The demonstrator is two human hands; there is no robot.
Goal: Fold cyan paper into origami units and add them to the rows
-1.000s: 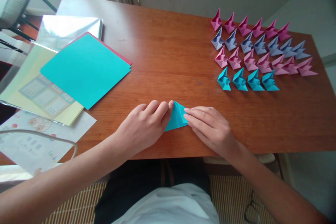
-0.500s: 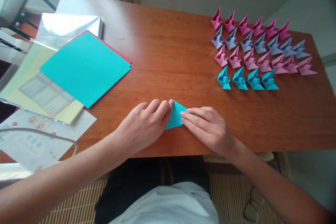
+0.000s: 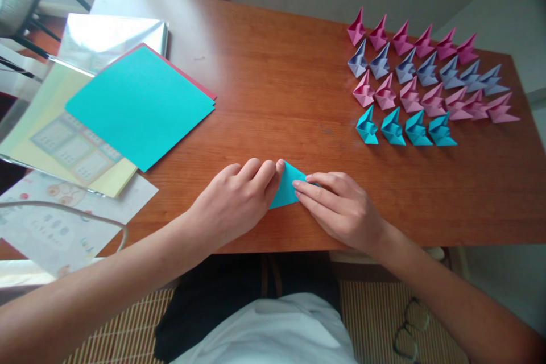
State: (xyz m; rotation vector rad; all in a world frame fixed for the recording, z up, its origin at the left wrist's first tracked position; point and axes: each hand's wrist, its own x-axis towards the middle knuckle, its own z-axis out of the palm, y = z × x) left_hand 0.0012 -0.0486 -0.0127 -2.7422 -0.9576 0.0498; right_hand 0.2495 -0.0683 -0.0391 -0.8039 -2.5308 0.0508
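Note:
Near the front edge of the table, a piece of turquoise origami paper [image 3: 288, 186] is folded into a small triangular shape. My left hand [image 3: 241, 196] grips its left side with curled fingers, hiding that part. From the right, my right hand [image 3: 341, 205] pinches the paper's right corner, fingertips resting on its face. At the back right stand rows of folded paper figures: dark pink figures [image 3: 402, 38], lilac figures [image 3: 406, 68], light pink figures [image 3: 410, 96] and turquoise figures [image 3: 392, 128].
Turquoise paper sheets [image 3: 140, 108] with red beneath lie left, over a yellow plastic-covered pad [image 3: 46, 102]. Behind is a shiny clear-wrapped pack [image 3: 115, 37]. A white printed sheet [image 3: 55, 227] and a cable [image 3: 85, 213] are front left. Glasses [image 3: 412, 330] lie below the table.
The view has shifted slightly, so the figures appear a little farther right. Both hands keep their hold on the turquoise paper, with hardly any visible movement.

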